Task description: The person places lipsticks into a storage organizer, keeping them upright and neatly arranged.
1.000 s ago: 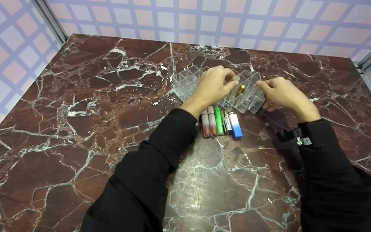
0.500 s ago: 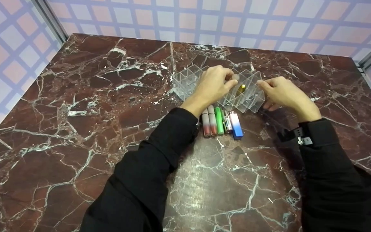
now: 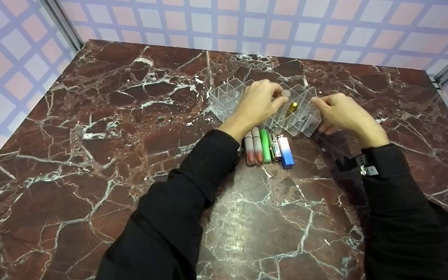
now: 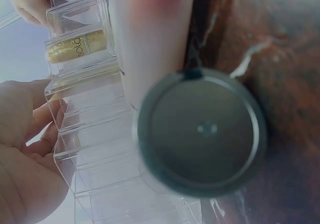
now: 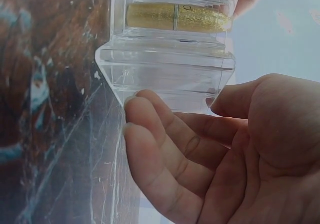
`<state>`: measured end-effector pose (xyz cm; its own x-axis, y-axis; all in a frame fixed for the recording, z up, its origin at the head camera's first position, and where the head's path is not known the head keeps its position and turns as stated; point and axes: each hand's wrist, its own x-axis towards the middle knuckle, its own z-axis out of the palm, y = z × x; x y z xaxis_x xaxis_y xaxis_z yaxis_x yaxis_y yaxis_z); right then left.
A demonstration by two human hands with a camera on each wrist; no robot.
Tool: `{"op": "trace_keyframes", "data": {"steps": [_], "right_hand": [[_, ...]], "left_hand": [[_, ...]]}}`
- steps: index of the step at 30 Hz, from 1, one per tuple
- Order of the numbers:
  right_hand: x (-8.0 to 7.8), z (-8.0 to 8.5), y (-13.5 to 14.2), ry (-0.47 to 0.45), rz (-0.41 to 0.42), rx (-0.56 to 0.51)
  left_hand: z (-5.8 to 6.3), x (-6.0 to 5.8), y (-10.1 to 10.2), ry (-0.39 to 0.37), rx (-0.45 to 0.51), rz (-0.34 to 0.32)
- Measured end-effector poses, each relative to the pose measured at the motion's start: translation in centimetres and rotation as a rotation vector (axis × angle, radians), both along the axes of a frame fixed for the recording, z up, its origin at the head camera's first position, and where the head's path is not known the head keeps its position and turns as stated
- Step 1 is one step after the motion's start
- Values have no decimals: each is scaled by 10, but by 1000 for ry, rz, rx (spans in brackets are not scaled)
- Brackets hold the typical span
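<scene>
The left hand [image 3: 261, 99] was above the middle of the clear organizer [image 3: 224, 97], its fingers bent and its thumb extended toward the edge. The head view hid its inner side, and the wrist view was hazy, so I could not say with certainty if it gripped the plastic or only touched it. The right hand [image 3: 342, 111] was half closed around the right end of the same organizer, with the thumb at one edge and the fingers at the opposite one.

Compared with one second earlier, almost nothing had changed: both hands had kept their places, and the organizer had not visibly moved. In my judgement this meant a short pause for steadying the organizer, and no progress in filling it.

Between the hands, one gold tube [image 3: 292, 109] stood, a little leaning, inside a compartment. In front of the organizer a row of tubes lay on the desk [image 3: 72, 163]: two grey-and-red tubes [image 3: 258, 149], a green tube [image 3: 265, 147], something metallic [image 3: 275, 149] and a white-and-blue tube [image 3: 286, 153]. These remained outside the compartments. Farther away, behind the desk, rose a checked wall [image 3: 200, 23].
</scene>
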<state>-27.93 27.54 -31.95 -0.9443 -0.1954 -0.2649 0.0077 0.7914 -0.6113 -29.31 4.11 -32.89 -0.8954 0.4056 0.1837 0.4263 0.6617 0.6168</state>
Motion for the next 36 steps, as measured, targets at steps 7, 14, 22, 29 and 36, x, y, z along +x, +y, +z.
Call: {"op": "trace_keyframes", "data": {"steps": [7,14,22,29,36], "right_hand": [[1,2,0,-4,-2,-26],[1,2,0,-3,-1,-20],[2,2,1,37,-15,11],[6,4,3,82,-13,31],[11,12,4,132,-32,53]], "left_hand": [[1,1,0,8,-2,-3],[1,1,-1,13,7,-10],[2,4,-8,71,-5,15],[7,11,-16,47,43,4],[16,23,-27,90,45,3]]}}
